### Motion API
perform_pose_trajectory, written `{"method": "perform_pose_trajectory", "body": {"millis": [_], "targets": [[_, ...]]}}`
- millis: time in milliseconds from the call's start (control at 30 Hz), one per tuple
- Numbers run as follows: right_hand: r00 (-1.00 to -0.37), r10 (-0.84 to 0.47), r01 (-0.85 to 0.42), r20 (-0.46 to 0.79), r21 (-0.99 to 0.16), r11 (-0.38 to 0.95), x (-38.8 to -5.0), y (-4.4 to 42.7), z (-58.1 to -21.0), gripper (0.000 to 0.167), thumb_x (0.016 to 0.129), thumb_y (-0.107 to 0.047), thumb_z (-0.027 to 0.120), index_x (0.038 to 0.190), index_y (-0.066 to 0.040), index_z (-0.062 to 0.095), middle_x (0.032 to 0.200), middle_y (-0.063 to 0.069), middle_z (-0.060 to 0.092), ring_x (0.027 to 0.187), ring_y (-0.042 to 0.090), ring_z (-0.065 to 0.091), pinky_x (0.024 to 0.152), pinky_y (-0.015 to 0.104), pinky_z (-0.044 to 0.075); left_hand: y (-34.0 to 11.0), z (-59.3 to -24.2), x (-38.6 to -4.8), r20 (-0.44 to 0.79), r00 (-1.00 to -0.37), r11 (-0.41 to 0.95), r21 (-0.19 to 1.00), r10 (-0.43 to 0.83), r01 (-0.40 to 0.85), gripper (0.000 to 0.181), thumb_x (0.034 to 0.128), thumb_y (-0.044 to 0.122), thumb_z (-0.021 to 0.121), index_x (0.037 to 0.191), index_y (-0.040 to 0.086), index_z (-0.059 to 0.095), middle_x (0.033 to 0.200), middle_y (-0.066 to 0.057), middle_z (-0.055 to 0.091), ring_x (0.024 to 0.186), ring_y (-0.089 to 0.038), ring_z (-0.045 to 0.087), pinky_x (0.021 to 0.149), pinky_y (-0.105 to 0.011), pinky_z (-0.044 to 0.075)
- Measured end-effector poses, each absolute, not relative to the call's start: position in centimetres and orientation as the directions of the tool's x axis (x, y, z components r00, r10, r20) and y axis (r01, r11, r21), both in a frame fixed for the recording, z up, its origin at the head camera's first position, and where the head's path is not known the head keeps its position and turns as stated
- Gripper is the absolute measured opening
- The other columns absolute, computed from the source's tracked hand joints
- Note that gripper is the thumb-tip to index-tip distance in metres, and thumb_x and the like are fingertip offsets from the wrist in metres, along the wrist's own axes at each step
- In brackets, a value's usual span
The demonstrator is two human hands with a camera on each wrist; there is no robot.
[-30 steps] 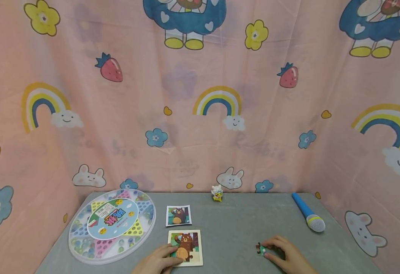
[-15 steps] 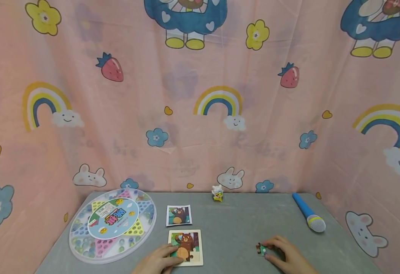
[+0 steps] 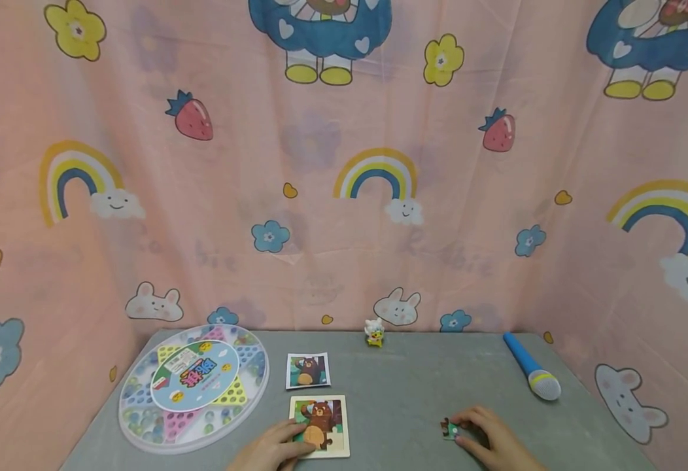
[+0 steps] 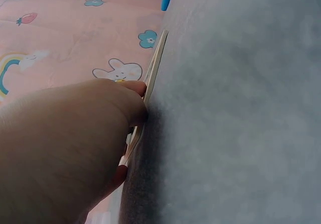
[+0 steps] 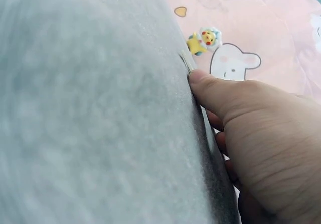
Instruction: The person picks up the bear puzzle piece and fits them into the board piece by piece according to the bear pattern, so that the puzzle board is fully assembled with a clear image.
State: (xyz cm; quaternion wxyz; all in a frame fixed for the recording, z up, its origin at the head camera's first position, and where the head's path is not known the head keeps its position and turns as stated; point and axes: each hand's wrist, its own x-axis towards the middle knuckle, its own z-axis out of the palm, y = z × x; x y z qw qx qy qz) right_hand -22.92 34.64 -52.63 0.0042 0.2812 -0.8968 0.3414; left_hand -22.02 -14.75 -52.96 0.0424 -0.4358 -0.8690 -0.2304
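A square wooden jigsaw puzzle board point(image 3: 335, 422) with a brown bear picture lies near the table's front; a pale gap shows at its lower right. My left hand point(image 3: 270, 446) holds the board by its left side, fingers and thumb at its edge. The left wrist view shows the board's thin edge point(image 4: 158, 58) beside that hand point(image 4: 75, 133). Farther right, my right hand point(image 3: 494, 439) pinches a small green-and-brown puzzle piece point(image 3: 448, 429) low at the table. In the right wrist view the thumb point(image 5: 210, 88) presses the piece's pale edge, and the hand hides most of it.
Behind the board lies a bear picture card point(image 3: 308, 371). A round Chinese checkers set point(image 3: 193, 386) with marbles fills the left side. A small white-and-yellow figurine point(image 3: 374, 332) stands at the back, and a blue toy microphone point(image 3: 531, 367) lies at the right. A pink curtain point(image 3: 344, 261) hangs behind.
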Motion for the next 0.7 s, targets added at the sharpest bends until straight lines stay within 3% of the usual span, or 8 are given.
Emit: {"method": "perform_pose_trajectory", "body": {"millis": [133, 433, 700], "targets": [[-0.848, -0.502, -0.486, 0.171, -0.630, 0.606, -22.8, 34.5, -52.1, 0.023, 0.104, -0.022, 0.070, 0.121, -0.007, 0.069, 0.111, -0.001, 0.064, 0.093, -0.001, 0.056, 0.078, 0.027, 0.054, -14.6, -52.8, -21.9, 0.275, -0.614, 0.525, 0.333, 0.740, 0.783, 0.034, 0.1000, 0.010, 0.071, 0.132, 0.021, 0.076, 0.138, -0.016, 0.068, 0.127, -0.040, 0.064, 0.099, -0.044, 0.060], [-0.916, -0.401, -0.297, 0.024, -0.712, 0.636, -23.4, 32.1, -49.9, 0.029, 0.103, -0.029, 0.071, 0.121, -0.006, 0.069, 0.114, 0.005, 0.067, 0.094, 0.001, 0.060, 0.079, 0.026, 0.055, -14.6, -52.6, -21.6, 0.218, -0.643, 0.575, 0.305, 0.734, 0.759, 0.033, 0.1020, 0.017, 0.070, 0.135, 0.021, 0.074, 0.142, -0.014, 0.066, 0.130, -0.037, 0.063, 0.100, -0.043, 0.059], [-0.931, -0.354, -0.329, 0.086, -0.617, 0.715, -24.7, 27.8, -47.9, 0.030, 0.100, -0.034, 0.074, 0.122, -0.013, 0.071, 0.104, -0.006, 0.064, 0.091, 0.003, 0.056, 0.078, 0.029, 0.054, -14.5, -52.6, -21.9, 0.081, -0.680, 0.622, 0.337, 0.729, 0.707, 0.035, 0.1077, 0.030, 0.062, 0.141, 0.022, 0.070, 0.148, -0.011, 0.062, 0.137, -0.037, 0.058, 0.101, -0.045, 0.058]]}}
